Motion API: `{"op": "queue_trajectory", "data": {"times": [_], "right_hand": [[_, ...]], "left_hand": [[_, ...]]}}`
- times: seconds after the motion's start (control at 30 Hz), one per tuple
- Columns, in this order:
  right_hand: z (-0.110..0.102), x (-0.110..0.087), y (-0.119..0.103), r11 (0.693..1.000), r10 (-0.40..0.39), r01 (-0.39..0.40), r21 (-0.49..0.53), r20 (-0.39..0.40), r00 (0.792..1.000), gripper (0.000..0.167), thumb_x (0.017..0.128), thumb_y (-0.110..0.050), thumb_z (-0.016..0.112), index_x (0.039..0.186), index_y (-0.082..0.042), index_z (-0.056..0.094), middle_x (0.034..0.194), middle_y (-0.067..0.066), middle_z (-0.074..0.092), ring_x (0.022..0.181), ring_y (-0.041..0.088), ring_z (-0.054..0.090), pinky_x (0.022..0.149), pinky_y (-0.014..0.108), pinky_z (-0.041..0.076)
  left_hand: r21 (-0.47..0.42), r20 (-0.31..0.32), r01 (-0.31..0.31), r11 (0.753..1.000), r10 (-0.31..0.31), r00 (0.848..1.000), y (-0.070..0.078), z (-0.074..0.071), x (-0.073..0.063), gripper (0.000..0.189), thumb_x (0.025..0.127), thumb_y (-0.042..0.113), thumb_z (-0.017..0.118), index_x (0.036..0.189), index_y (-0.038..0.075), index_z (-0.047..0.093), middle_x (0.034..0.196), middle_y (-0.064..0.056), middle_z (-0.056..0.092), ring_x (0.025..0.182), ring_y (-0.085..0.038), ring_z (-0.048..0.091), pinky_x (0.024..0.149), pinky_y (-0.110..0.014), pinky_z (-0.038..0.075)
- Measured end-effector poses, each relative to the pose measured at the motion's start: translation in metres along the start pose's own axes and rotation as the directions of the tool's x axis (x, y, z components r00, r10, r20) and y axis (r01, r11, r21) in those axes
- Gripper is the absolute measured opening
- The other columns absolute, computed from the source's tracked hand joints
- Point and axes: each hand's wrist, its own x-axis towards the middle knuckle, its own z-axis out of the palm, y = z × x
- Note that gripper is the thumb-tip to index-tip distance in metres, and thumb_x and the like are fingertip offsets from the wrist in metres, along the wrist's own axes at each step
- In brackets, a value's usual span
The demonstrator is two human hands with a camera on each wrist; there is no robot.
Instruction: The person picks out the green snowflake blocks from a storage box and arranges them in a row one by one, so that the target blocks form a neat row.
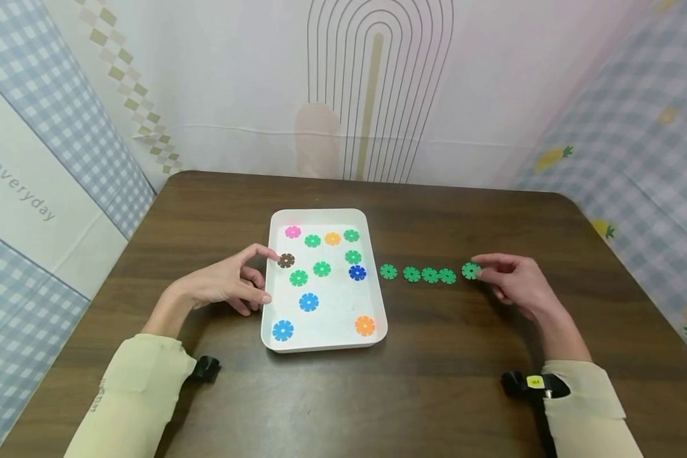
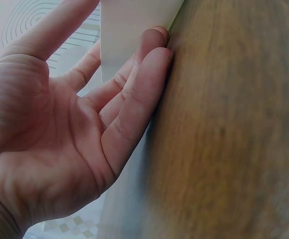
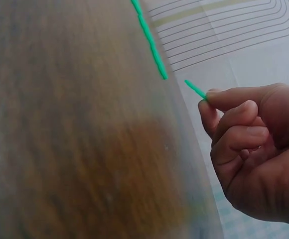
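My right hand (image 1: 516, 283) pinches a green notched plastic disc (image 1: 470, 271) between thumb and index finger. In the right wrist view that disc (image 3: 194, 88) shows edge-on, a little above the tabletop. To its left lies a row of green discs (image 1: 430, 275) on the table, some of them touching. My left hand (image 1: 229, 283) holds the left side of a white tray (image 1: 332, 337), thumb and index finger at the rim. In the left wrist view, the other fingers (image 2: 139, 94) lie against the tray's outer wall (image 2: 124, 25). A brown disc (image 1: 286, 260) lies near the left index fingertip.
Inside the tray lie several green discs (image 1: 322, 268), a pink disc (image 1: 292, 232), orange discs (image 1: 364, 326) and blue discs (image 1: 308, 302). The dark wooden table (image 1: 435, 375) meets a patterned cloth backdrop (image 1: 235, 83) behind it.
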Motion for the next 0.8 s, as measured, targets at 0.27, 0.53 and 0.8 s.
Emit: {"op": "queue_trajectory", "data": {"times": [0.27,0.53,0.8], "right_hand": [[0.0026,-0.0014,-0.0009,0.998,0.029,-0.027,-0.053,0.037,0.999,0.042,0.106,-0.018,0.066,0.143,0.001,0.06,0.074,-0.001,0.055,0.055,0.012,0.047,0.05,0.03,0.04],[0.0061,-0.0002,0.0016,0.997,0.009,-0.006,-0.071,0.036,0.999,0.04,0.105,-0.015,0.066,0.141,0.003,0.062,0.075,0.0,0.056,0.056,0.011,0.048,0.051,0.03,0.043],[0.0077,-0.0009,0.0018,0.998,0.007,-0.005,-0.066,0.033,0.999,0.039,0.105,-0.013,0.065,0.14,0.003,0.061,0.075,0.001,0.056,0.057,0.012,0.048,0.052,0.03,0.042]], "left_hand": [[-0.001,0.002,-0.003,1.0,0.003,1.0,-0.0004,-0.0001,0.0002,0.086,0.089,0.016,0.086,0.154,0.016,0.029,0.096,-0.01,0.06,0.084,-0.029,0.071,0.073,-0.044,0.063],[0.0,0.003,-0.002,1.0,0.002,1.0,-0.0011,-0.0008,0.0006,0.085,0.09,0.016,0.085,0.154,0.015,0.029,0.095,-0.01,0.062,0.084,-0.029,0.071,0.072,-0.044,0.063],[0.007,0.004,-0.013,1.0,0.013,1.0,-0.0005,-0.0005,0.0001,0.085,0.09,0.016,0.085,0.154,0.015,0.03,0.096,-0.01,0.061,0.084,-0.029,0.071,0.073,-0.045,0.063]]}}
